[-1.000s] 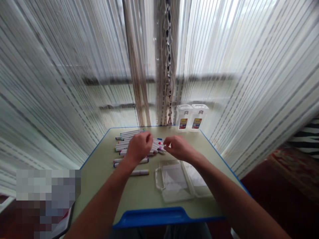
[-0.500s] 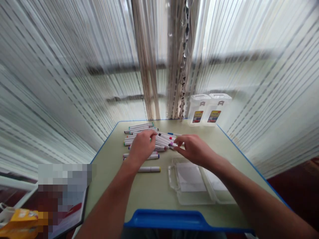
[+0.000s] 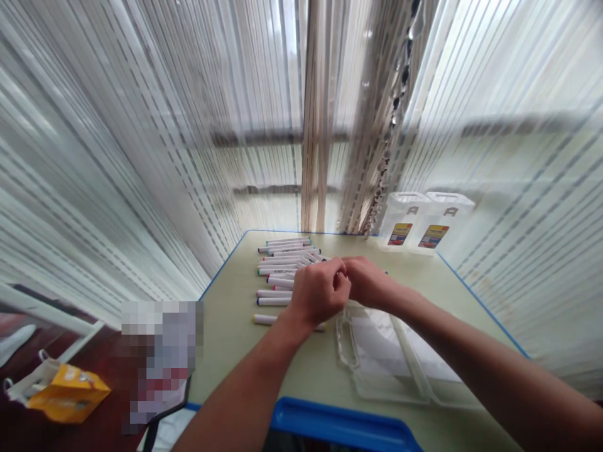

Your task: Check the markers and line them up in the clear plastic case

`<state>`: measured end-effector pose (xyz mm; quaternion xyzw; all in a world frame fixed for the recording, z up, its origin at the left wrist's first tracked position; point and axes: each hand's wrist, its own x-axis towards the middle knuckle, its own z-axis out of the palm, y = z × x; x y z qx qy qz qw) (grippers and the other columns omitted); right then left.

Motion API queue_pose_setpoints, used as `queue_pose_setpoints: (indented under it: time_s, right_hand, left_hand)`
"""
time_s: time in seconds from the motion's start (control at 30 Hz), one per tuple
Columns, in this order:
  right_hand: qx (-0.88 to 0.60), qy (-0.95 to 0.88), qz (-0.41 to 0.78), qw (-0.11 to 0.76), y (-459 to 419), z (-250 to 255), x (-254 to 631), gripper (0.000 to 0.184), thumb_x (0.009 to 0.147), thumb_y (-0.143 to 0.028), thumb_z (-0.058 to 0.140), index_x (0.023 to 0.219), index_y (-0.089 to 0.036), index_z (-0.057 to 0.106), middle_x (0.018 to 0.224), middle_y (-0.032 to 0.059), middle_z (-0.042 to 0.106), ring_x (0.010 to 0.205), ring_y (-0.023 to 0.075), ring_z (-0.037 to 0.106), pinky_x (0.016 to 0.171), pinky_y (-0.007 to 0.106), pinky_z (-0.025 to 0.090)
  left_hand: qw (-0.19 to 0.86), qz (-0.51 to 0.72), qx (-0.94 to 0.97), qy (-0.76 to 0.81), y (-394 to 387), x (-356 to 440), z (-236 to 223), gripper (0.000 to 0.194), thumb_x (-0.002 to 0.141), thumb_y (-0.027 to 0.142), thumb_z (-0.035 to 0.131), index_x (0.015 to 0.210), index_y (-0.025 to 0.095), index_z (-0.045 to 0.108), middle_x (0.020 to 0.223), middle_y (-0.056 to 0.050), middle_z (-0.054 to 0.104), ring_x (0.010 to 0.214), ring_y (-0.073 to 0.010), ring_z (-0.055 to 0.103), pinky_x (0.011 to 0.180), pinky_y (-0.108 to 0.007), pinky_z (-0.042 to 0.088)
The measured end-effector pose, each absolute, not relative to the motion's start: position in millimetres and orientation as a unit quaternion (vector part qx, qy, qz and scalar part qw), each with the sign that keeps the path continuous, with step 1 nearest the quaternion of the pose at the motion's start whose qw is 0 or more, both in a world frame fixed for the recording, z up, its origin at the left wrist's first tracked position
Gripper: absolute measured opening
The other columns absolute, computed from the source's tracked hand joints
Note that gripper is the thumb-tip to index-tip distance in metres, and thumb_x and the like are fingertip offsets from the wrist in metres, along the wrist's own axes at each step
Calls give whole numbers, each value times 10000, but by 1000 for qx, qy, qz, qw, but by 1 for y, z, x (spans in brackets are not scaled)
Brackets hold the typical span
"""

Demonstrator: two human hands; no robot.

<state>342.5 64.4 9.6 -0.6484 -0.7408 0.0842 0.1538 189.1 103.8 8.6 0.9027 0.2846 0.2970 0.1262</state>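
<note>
My left hand (image 3: 321,290) is closed with its fingers curled in, over the right end of a group of white markers (image 3: 277,262). What it holds is hidden by the hand itself. Just beyond it my right hand (image 3: 366,277) meets it, knuckles up, its fingertips out of sight behind the left hand. Several slanted markers (image 3: 311,257) stick out above my left knuckles; I cannot tell whether they are gripped or lying down. One yellow-ended marker (image 3: 264,319) lies apart, nearer me, passing under my left wrist.
An open clear plastic case (image 3: 377,386) lies below my right forearm. Two upright clear cases (image 3: 400,210) with labels stand at the table's back right corner. A blue tray (image 3: 339,422) edges the table's front. String curtains (image 3: 264,113) hang behind; a yellow bag (image 3: 70,392) is lower left.
My hands were apart over the markers; now they have come together, the left moving right and closing against the right. The view has turned left, so the table sits further right.
</note>
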Motion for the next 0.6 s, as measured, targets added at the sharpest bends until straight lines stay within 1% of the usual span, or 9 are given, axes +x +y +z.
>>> queue_pose_setpoints:
  time_s: [0.13, 0.27, 0.47, 0.6]
  right_hand:
    - [-653, -741, 74, 136, 70, 7, 341, 85, 796, -202, 617, 739, -155, 659, 830, 87, 723, 743, 194, 652, 593, 251, 348]
    - [-665, -735, 63, 117, 71, 6, 338, 85, 800, -213, 620, 751, -161, 667, 843, 104, 731, 758, 221, 672, 559, 263, 305]
    - [-670, -733, 57, 108, 72, 4, 336, 114, 829, -225, 612, 764, -166, 684, 860, 120, 747, 789, 243, 689, 571, 269, 311]
    - [-667, -733, 61, 116, 71, 4, 335, 92, 824, -214, 633, 772, -167, 694, 846, 106, 748, 771, 225, 682, 581, 262, 328]
  left_hand:
    - [119, 296, 900, 297, 108, 190, 5, 171, 858, 205, 488, 806, 214, 650, 760, -48, 738, 698, -223, 665, 621, -320, 393]
    - [116, 305, 896, 299, 111, 190, 3, 178, 854, 203, 485, 793, 213, 652, 736, -49, 729, 688, -225, 664, 617, -324, 385]
    - [115, 309, 894, 303, 111, 190, 2, 191, 852, 196, 477, 800, 209, 660, 724, -51, 721, 672, -224, 658, 612, -324, 379]
    - [116, 303, 894, 310, 111, 191, 2, 189, 851, 203, 489, 810, 213, 673, 731, -50, 725, 682, -223, 659, 618, -314, 392]
